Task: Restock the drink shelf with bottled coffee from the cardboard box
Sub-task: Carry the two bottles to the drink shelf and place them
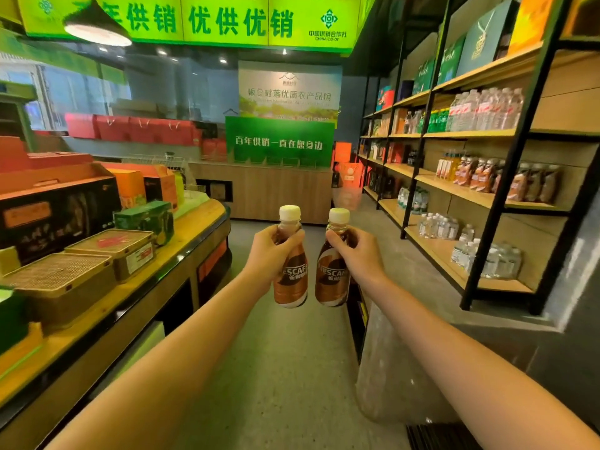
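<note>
I hold two brown Nescafe coffee bottles with cream caps upright in front of me, side by side over the aisle. My left hand (pixel 271 251) grips the neck of the left bottle (pixel 292 280). My right hand (pixel 357 251) grips the neck of the right bottle (pixel 331 280). The drink shelf (pixel 454 190) stands to the right, and a row of matching coffee bottles (pixel 480 178) sits on its middle board. The cardboard box is out of view.
Water bottles (pixel 487 108) fill the shelf's upper board and more stand on the lower boards (pixel 487 258). A display counter (pixel 181 235) with gift boxes runs along the left. A wooden counter (pixel 266 190) closes the far end of the grey floor aisle.
</note>
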{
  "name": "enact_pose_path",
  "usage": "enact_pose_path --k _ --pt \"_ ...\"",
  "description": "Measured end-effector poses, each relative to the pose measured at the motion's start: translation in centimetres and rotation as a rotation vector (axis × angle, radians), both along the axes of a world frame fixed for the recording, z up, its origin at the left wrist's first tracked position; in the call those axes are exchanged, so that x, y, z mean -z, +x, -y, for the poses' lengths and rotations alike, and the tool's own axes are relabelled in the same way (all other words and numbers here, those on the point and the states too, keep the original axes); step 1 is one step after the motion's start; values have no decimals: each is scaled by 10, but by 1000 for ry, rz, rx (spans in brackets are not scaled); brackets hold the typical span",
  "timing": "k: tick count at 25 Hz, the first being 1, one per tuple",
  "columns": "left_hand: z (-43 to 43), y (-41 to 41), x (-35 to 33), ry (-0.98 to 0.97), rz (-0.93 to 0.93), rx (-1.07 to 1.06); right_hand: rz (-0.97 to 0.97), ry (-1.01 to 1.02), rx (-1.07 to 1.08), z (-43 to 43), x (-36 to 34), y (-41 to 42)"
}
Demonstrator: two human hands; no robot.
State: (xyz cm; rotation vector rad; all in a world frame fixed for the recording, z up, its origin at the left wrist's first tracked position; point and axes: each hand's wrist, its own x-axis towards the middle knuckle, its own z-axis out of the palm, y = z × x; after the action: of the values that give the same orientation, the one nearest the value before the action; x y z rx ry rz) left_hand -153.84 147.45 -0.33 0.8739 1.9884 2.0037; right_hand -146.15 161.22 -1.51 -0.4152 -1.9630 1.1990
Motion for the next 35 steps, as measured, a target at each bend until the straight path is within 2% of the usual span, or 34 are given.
enact_pose_path --k 9,14,20,28,32,35 --pt "-185 -224 -22 -1 -101 241 -45 -66 131 -173 -9 -206" --pt "-314 -302 -14 -36 -70 379 -35 -114 257 -281 -5 -270" --pt "-493 -374 3 -23 -45 477 -35 -61 348 -455 8 -328" --pt "-725 -431 -6 -14 -2 565 10 -65 476 -674 -8 -368" --pt "-833 -425 -6 16 19 694 23 -48 576 -756 -14 -350" --pt "-915 -409 -5 18 -1 840 20 2 742 -815 -13 -327"
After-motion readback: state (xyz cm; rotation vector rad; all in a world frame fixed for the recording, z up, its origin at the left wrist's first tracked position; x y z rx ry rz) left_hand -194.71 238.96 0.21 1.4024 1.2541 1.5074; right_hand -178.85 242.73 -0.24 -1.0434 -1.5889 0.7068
